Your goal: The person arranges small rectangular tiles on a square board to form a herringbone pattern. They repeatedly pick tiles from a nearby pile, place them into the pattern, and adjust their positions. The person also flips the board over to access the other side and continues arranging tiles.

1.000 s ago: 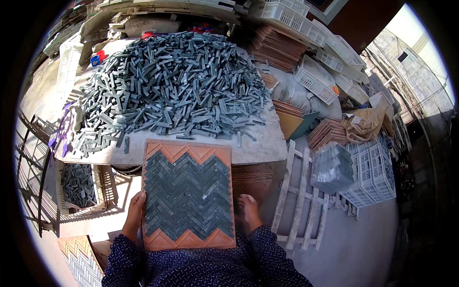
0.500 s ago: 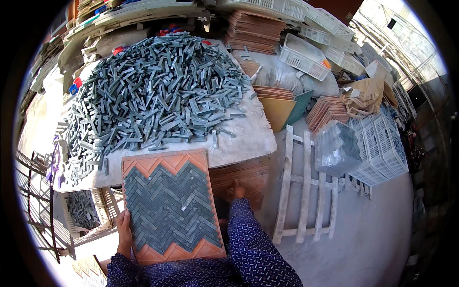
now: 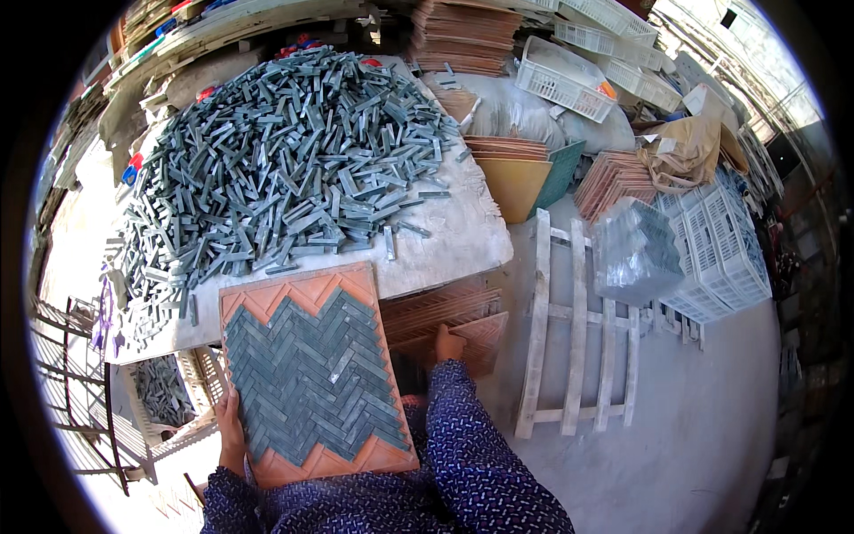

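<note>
My left hand grips the left edge of an orange moulded tray, tilted up in front of me. Dark grey-green strip tiles fill most of this tray in a herringbone pattern, with bare orange zigzags at top and bottom. Under the table's front right corner, my right hand has its fingers closed on the edge of an orange patterned board. Behind that board lie several similar orange boards. Part of the right hand's grip is hidden.
A big heap of loose strip tiles covers the pale table. A crate of tiles stands below it at left. To the right are a wooden pallet, a plastic-wrapped tile stack and white crates.
The orange board at my right hand has swung outward to the right, away from the others. My right hand has shifted slightly up and right. The tiled tray stays in my left hand.
</note>
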